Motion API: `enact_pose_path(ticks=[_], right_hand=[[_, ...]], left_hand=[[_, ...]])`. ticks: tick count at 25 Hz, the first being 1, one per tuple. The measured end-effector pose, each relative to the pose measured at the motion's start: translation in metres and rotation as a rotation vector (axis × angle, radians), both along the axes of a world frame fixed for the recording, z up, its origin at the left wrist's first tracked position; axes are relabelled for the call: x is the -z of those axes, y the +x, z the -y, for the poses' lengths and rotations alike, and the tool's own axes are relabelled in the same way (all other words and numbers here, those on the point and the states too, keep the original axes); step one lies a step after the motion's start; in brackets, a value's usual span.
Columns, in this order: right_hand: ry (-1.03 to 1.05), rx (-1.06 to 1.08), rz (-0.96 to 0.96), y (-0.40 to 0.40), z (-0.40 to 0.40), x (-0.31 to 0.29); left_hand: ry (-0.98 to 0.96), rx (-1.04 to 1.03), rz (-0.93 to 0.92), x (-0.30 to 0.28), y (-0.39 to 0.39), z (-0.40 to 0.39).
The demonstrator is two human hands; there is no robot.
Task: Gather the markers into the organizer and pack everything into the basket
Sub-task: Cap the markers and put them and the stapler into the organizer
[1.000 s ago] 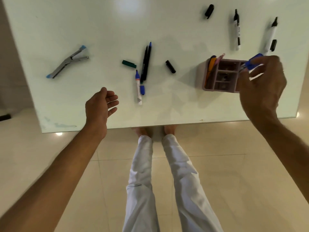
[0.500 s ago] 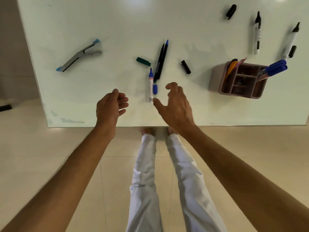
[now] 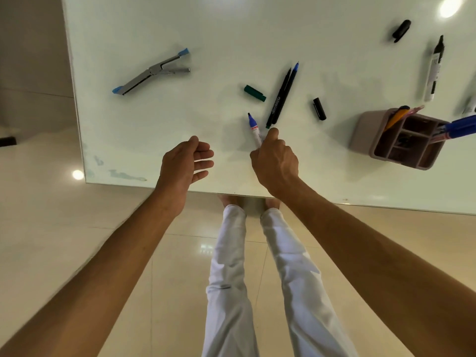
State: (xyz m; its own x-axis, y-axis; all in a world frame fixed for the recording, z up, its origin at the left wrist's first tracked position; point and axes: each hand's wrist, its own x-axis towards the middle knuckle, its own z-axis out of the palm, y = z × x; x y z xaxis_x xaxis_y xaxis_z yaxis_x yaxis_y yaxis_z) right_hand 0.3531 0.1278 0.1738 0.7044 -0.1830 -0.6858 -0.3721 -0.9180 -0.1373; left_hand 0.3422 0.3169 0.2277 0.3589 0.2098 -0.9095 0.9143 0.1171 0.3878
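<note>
Head view, looking down over a glossy white table (image 3: 154,130) that stands on beige floor tiles (image 3: 38,228). Far left on the table lies a steel plier-style stapler with blue tips (image 3: 152,72), its handles apart. Nearer the front edge the left hand (image 3: 184,163) hovers with its fingers loosely curved and apart, holding nothing. Just right of it the right hand (image 3: 274,161) pinches a white marker with a blue collar and dark tip (image 3: 253,128) by its lower barrel, tip pointing away from the person; a red label band sits on the barrel, but its lettering is too small to read. Beyond the marker lies a dark green cap (image 3: 254,93), and beside that two slim pens side by side, one black pen (image 3: 277,97) and one blue-tipped pen (image 3: 289,85); white print runs along the black barrel, possibly a maker's name, though the letters do not resolve. A short black cap (image 3: 319,109) lies to their right. Further right stands a mauve plastic organizer with several compartments (image 3: 365,132), holding an orange pen (image 3: 396,114), a pink one (image 3: 414,110) and blue markers (image 3: 461,127) that lean out over its right rim. Behind it lie another black cap (image 3: 401,30) and a white marker with a black cap (image 3: 434,68) carrying a dark label, unreadable. White trouser legs (image 3: 231,279) show below the table edge.
</note>
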Motion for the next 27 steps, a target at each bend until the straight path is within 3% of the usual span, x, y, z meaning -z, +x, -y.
enact_pose_path(ticks=[4,10,13,17,21,27], right_hand=[[0.045,-0.052,-0.039,-0.007,0.004,0.0],[0.572,0.276,-0.103,0.0,0.01,-0.042],[0.78,0.283,-0.143,-0.001,0.008,-0.076],[0.703,0.204,-0.051,-0.009,0.008,-0.103],[0.604,0.24,0.075,-0.015,0.02,-0.103],[0.604,0.246,0.015,-0.018,0.047,-0.111]], left_hand=[[-0.031,-0.014,-0.025,0.002,-0.008,-0.011],[-0.195,0.017,-0.07,0.001,-0.014,-0.007],[-0.336,0.038,-0.079,-0.004,-0.012,0.003],[-0.466,-0.065,-0.092,-0.014,-0.007,0.021],[-0.423,-0.044,-0.032,-0.017,-0.005,0.032],[-0.369,-0.022,-0.029,-0.02,-0.001,0.039]])
